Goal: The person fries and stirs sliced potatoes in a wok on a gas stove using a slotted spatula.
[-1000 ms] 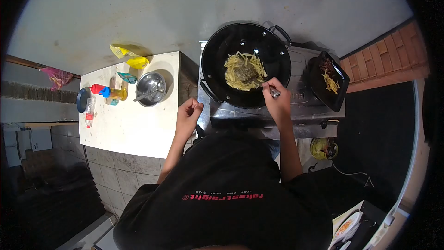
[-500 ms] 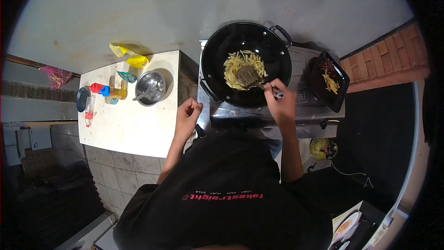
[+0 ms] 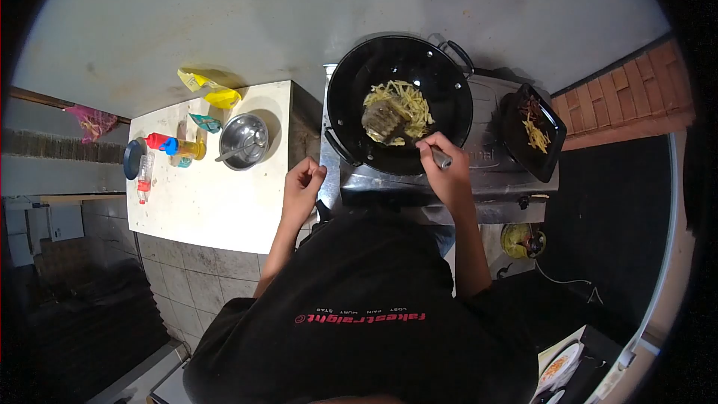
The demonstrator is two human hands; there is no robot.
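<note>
My right hand grips the handle of a metal spatula over the near right side of a black wok. The broad spatula head lies among pale yellow strips of food that look like cut potato, left of the middle of the wok. My left hand is closed with its fingers curled, just left of the stove's edge, and nothing shows in it. The wok stands on a steel gas stove.
Right of the wok, a black tray holds yellow strips and dark red pieces. A white table at left carries a steel bowl with a spoon, several bottles and a yellow packet. Below the stove sits a gas cylinder.
The spatula head has moved left through the strips, and its blade has turned. My right hand has shifted slightly left and down. My left hand stays nearly still.
</note>
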